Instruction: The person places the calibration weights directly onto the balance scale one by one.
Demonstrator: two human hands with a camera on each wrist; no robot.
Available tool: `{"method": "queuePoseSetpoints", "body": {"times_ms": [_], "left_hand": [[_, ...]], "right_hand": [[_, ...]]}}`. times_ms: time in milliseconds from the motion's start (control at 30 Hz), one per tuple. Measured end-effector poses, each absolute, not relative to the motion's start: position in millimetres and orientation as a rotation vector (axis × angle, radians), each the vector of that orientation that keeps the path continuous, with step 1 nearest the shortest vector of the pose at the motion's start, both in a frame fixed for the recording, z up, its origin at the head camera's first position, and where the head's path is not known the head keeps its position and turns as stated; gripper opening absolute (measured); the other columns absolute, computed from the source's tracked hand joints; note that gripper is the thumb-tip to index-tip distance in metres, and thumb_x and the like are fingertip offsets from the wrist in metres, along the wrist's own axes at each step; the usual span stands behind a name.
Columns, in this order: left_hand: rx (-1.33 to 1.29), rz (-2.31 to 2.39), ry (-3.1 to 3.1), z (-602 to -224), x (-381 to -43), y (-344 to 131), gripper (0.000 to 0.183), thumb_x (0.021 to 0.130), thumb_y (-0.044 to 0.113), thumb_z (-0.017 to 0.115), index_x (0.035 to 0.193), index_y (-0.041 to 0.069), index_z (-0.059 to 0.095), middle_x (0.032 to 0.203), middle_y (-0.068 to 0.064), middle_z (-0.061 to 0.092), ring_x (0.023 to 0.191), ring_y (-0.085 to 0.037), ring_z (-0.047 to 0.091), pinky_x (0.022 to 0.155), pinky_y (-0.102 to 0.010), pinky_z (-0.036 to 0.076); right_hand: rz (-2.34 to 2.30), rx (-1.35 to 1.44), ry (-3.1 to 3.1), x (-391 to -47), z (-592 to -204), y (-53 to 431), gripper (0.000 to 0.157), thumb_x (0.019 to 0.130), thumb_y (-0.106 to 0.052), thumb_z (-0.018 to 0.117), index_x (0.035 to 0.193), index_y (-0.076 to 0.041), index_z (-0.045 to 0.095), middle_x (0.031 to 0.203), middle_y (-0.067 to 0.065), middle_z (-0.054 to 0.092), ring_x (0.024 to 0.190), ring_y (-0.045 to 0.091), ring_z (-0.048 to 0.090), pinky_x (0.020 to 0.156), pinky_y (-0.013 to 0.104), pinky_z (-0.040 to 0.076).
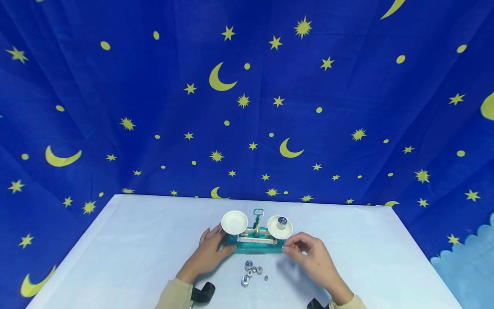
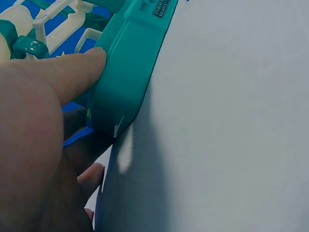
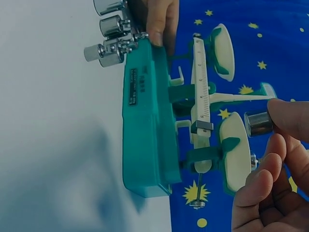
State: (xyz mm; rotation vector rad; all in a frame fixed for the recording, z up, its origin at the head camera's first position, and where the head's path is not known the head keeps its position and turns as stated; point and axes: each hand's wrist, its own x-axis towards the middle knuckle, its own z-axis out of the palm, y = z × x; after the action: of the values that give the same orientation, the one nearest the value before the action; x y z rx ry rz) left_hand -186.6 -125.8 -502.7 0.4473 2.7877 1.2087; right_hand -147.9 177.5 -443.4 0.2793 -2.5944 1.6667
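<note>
A teal and white balance scale (image 1: 252,247) stands on the table with two white pans. My left hand (image 1: 210,249) holds the left end of its base; in the left wrist view the thumb (image 2: 84,72) lies on the teal base (image 2: 137,55), with fingers behind it. Beyond the right end of the base, my right hand (image 1: 310,257) pinches a shiny metal weight (image 3: 258,123) between thumb and fingertips. Another silver weight (image 1: 282,221) sits in the right pan (image 1: 273,229). The left pan (image 1: 234,222) holds nothing and looks slightly higher.
Several silver weights (image 1: 248,265) of different sizes cluster on the white table (image 1: 127,257) in front of the base. One small weight (image 1: 266,278) lies apart, right of them. A blue curtain (image 1: 247,107) with yellow moons and stars hangs behind the table.
</note>
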Motion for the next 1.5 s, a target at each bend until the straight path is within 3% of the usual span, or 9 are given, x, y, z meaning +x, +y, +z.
{"method": "queuePoseSetpoints", "body": {"times_ms": [233, 1500], "left_hand": [[0.460, 1.202, 2.802, -501.6, -185.3, -125.9, 0.072, 0.097, 0.041, 0.064, 0.150, -0.002, 0.042, 0.155, -0.015, 0.042, 0.150, -0.035, 0.025, 0.122, -0.059, -0.001], [0.472, 1.198, 2.806, -503.7, -186.7, -126.2, 0.074, 0.096, 0.043, 0.064, 0.151, -0.001, 0.041, 0.156, -0.016, 0.041, 0.150, -0.035, 0.026, 0.121, -0.061, 0.000]], "right_hand": [[1.659, 0.236, -2.585, -152.6, -440.6, 176.5, 0.009, 0.084, -0.014, 0.081, 0.088, -0.014, 0.073, 0.082, -0.002, 0.066, 0.079, 0.014, 0.061, 0.076, 0.026, 0.052], [1.656, 0.176, -2.461, -166.2, -441.5, 173.0, 0.007, 0.086, -0.008, 0.079, 0.088, -0.011, 0.073, 0.082, 0.001, 0.067, 0.078, 0.016, 0.060, 0.073, 0.025, 0.051]]}}
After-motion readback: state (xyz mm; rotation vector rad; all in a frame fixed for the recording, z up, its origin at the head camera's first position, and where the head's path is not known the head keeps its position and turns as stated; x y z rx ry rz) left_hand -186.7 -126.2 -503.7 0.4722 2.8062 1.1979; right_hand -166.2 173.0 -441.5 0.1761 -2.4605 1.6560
